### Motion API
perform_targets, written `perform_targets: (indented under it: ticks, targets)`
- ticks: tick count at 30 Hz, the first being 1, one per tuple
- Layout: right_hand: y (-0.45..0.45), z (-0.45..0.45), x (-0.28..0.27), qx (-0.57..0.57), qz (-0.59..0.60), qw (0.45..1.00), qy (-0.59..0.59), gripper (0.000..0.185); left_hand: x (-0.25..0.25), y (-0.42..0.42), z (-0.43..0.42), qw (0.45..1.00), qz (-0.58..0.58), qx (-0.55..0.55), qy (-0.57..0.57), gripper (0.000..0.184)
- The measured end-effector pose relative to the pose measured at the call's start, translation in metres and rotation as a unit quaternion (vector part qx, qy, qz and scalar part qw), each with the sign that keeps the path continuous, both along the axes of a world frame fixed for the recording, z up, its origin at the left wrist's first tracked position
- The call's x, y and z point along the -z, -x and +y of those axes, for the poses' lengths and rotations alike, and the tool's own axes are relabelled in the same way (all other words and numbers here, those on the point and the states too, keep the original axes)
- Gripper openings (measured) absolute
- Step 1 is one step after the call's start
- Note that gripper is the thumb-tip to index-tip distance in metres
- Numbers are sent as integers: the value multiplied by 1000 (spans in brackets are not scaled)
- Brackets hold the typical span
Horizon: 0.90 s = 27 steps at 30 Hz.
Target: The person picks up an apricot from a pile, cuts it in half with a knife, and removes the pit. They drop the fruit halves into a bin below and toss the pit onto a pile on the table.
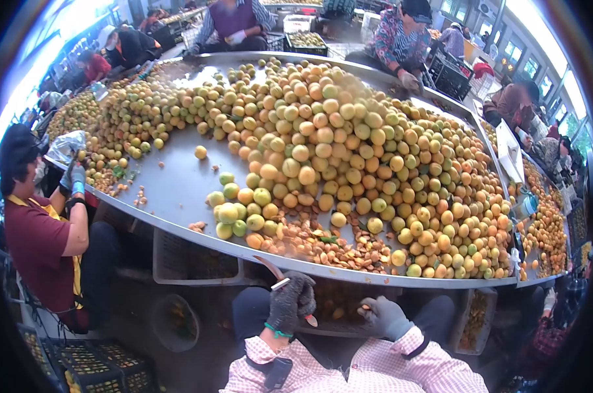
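My left hand (294, 302), in a dark grey glove, is closed around a curved knife (268, 266). Its blade rises past the fist towards the table edge, and a red-and-white end shows below the fingers. To the right, my gloved right hand (384, 317) has curled fingers, with a small orange-brown bit (364, 308) at the fingertips, too small to name. Both hands are above my lap, just below the metal table's rim (322, 270). Beyond that rim lie a heap of brown pits and fruit scraps (329, 245) and a large pile of yellow-green apricots (355, 144).
A grey crate (195, 259) sits under the table at left, near a round bucket (175, 322). Another bin (474, 321) stands right of my knees. A person in a maroon shirt (44, 242) sits at left; several others work around the table. Stacked black crates (103, 367) stand lower left.
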State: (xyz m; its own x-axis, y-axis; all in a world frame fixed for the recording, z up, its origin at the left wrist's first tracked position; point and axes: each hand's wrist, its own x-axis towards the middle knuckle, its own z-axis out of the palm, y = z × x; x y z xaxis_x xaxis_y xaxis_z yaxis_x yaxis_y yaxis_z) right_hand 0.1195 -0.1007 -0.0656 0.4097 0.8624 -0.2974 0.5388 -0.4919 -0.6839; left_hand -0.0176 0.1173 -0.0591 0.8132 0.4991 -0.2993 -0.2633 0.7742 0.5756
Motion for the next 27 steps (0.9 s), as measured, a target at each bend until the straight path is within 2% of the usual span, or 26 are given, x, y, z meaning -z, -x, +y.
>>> perform_targets:
  ticks: [2, 3, 4, 6, 7, 8, 9, 10, 11, 13, 16, 18, 22, 24, 26, 27]
  targets:
    - [8, 1, -14, 69, 132, 985, 92, 21, 1, -1, -3, 999, 10, 38, 20, 22]
    - [9, 2, -16, 123, 365, 922, 38, 18, -1, -1, -5, 999, 20, 39, 19, 23]
    - [6, 7, -19, 121, 362, 924, 33, 18, -1, -2, -6, 999, 16, 38, 14, 23]
    - [-2, 23, -23, -14, 315, 947, -54, 16, 0, -2, -10, 999, 22, 34, 26, 23]
    - [-5, 45, -52, 86, 385, 918, 47, 15, 0, -2, -11, 999, 9, 34, 32, 23]
    - [-14, 60, -55, 71, 342, 937, 7, 15, -2, -2, -12, 999, 6, 35, 29, 23]
    - [-24, 75, -57, 87, 310, 947, 7, 27, -6, -1, -12, 999, 22, 41, 13, 23]
    - [-32, 90, -70, 4, 22, 1000, -10, 44, -7, 0, -12, 998, 40, 47, -2, 23]
    - [-42, 100, -68, -34, -158, 984, -73, 53, -2, 1, -12, 998, 36, 52, 4, 23]
    - [-71, 129, -72, -50, -283, 952, -110, 48, -2, 3, -11, 998, 41, 52, -3, 23]
    - [-103, 174, -69, -13, -298, 954, 1, 33, -8, 2, -5, 997, 52, 58, -1, 22]
    - [-113, 211, -63, 31, -291, 950, 109, 34, -6, 1, -3, 994, 80, 78, 9, 20]
    - [-121, 246, -29, 6, -346, 927, 141, 32, -5, -3, 3, 993, 59, 99, 15, 18]
    - [-119, 250, -21, -55, -383, 910, 152, 28, -8, -3, 3, 989, 105, 100, 11, 17]
    - [-116, 239, -26, -46, -368, 918, 144, 26, -7, -5, 3, 988, 123, 96, 8, 17]
    - [-116, 227, -35, -17, -294, 952, 83, 25, -6, -7, 2, 987, 136, 90, 1, 17]
